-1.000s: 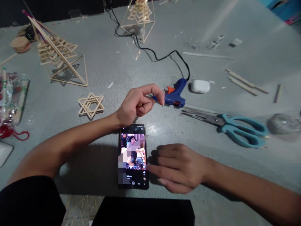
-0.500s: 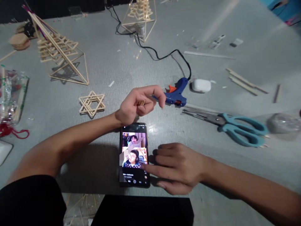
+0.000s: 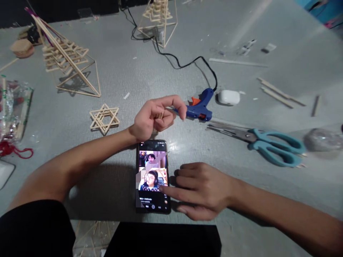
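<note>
A phone lies face up on the table with its screen lit, showing a video of people. The index finger of my right hand reaches onto the lower right part of the screen. That hand holds nothing; its fingers are apart. Just above the phone, my left hand is curled round some short wooden sticks, whose ends show between the fingers. How many sticks there are is hidden. A six-pointed wooden star lies left of my left hand. Beyond its fingers rests a blue glue gun.
Blue-handled scissors and a white earbud case lie to the right, near loose sticks. Wooden stick frames stand at the back. The glue gun's black cord crosses the table. A plastic bag of sticks sits far left.
My left hand has shifted very slightly left. My right index finger stays on the phone, and the other things have not moved.
</note>
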The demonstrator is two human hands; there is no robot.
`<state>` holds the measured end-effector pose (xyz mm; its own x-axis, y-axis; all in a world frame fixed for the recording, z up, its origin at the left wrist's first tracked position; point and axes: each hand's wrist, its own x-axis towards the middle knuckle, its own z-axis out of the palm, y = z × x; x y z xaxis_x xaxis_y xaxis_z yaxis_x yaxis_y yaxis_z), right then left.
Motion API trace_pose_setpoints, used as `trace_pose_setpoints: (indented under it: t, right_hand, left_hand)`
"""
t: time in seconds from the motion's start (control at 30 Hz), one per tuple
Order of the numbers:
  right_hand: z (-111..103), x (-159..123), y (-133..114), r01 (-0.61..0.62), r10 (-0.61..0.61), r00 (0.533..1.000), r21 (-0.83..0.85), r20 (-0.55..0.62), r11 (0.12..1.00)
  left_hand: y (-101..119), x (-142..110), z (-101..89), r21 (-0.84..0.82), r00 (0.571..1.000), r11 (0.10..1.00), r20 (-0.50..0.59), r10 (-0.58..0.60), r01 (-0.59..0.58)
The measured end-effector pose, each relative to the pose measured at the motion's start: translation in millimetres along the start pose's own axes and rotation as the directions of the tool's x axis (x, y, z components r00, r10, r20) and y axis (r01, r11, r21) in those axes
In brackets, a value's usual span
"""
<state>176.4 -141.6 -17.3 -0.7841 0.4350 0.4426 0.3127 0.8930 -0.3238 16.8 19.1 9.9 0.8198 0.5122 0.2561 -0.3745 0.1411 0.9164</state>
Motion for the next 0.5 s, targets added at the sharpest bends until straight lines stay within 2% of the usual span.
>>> trace_pose_setpoints:
  t: [0.1, 0.2, 0.5]
  right_hand:
    - [-1.3, -0.1, -0.7, -0.06, 0.06, 0.998, -0.061, -0.001, 0.996]
    - [-3.0, -0.8, -1.0, -0.135, 0.13, 0.99, -0.09, -0.06, 0.987]
    - [-2.9, -2.1, -0.8, -0.078, 0.074, 0.996, -0.072, -0.047, 0.994]
  left_hand:
    - [0.6, 1.2, -2.4, -0.029, 1.0, 0.999, -0.015, -0.016, 0.015]
    - [1.3, 3.1, -1.8, -0.025, 0.999, 1.0, -0.028, -0.018, 0.018]
    - [-5.8, 1.2, -0.2, 0.02, 0.996, 0.997, 0.049, 0.074, -0.075]
